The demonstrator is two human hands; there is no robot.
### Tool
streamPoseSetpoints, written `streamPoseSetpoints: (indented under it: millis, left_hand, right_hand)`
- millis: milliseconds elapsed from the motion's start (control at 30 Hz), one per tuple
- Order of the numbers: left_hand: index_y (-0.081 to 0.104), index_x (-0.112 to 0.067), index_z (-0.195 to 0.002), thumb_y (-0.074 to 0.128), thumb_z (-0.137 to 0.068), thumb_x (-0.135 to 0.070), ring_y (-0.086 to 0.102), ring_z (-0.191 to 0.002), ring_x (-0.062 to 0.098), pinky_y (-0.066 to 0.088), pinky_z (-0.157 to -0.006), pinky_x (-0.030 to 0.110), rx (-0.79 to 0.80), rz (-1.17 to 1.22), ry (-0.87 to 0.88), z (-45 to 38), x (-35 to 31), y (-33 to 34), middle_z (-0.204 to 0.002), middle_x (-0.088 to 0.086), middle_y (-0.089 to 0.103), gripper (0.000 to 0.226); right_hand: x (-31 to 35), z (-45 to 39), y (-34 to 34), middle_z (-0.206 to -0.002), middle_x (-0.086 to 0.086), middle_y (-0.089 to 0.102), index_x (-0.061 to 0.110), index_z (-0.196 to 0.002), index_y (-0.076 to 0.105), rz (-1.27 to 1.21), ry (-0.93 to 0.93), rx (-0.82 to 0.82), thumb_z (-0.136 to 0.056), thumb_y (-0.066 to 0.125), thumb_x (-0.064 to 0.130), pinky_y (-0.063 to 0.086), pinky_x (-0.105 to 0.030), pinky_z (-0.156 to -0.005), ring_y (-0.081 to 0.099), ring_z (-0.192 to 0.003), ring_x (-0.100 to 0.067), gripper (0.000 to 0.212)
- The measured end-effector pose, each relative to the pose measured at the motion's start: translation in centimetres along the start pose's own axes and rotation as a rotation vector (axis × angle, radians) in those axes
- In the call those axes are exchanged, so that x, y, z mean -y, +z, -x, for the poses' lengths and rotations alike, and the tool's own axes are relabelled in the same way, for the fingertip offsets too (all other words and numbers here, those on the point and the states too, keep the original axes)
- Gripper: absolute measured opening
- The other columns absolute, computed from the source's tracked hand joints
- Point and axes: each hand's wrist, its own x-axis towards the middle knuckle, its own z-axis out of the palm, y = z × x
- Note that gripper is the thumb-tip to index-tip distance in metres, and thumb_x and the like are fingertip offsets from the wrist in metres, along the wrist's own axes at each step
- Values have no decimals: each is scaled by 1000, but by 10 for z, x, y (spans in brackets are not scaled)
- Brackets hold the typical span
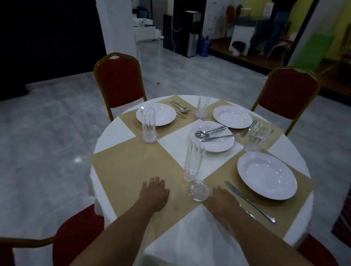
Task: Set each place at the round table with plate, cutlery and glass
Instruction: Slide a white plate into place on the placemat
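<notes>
Round table (114,130): both hands flat nr glass (194,173)

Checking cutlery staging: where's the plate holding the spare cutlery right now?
In the head view, the plate with cutlery sits at the centre of the round table on white cloth, between the four tan placemats, just beyond the upright tall glass nearest the hands.

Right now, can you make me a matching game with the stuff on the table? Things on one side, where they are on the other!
Things:
1. Spoon
2. Long knife
3. Lying-down glass
4. Left hand

Places:
A. Flat on the bare tan placemat
B. Between the two hands
C. On the middle plate
D. Beside the nearest big plate

Pairs: 1-C, 2-D, 3-B, 4-A
</notes>
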Motion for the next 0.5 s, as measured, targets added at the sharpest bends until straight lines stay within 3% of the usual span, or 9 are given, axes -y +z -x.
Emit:
streamPoseSetpoints:
  millis: [100,200,367,433,500]
  left_hand:
    - [22,-9,-150,20,-103,-37,12,-148,27,13,-118,47,19,3,9,-35,0,-6,-160,12,14,54]
    - [22,-10,-150,21,-103,-38,16,-147,27,16,-117,47,35,14,4,-72,0,-16,-160,12,15,54]
    - [19,-13,-152,25,-103,-37,29,-142,27,21,-116,44,69,116,-32,-134,-1,-35,-158,9,24,55]
    - [20,-15,-152,29,-102,-38,32,-141,27,26,-114,41,54,205,-42,-157,-3,-43,-155,9,29,55]
    - [23,-16,-151,33,-101,-40,33,-141,26,28,-114,40,48,285,-54,-178,-6,-47,-155,8,32,56]
  right_hand:
    - [-4,-23,-12,-129,-16,54,4,-127,52,-72,105,-47,-98,46,23,42,-36,-84,54,-119,-33,35]
    - [-11,-64,-26,-118,-18,60,7,-118,57,-115,135,-96,-97,43,21,41,-37,-73,59,-108,-35,29]
    - [-20,-115,-55,-133,-15,53,1,-129,53,-194,91,-152,-100,42,14,38,-29,-97,49,-126,-29,33]
    - [-25,-136,-69,-134,-11,53,6,-130,55,-214,105,-220,-99,45,17,39,-28,-98,49,-126,-26,34]
    - [-30,-159,-77,-122,-11,59,5,-117,63,-200,113,-236,-97,46,12,44,-29,-87,56,-117,-27,27]
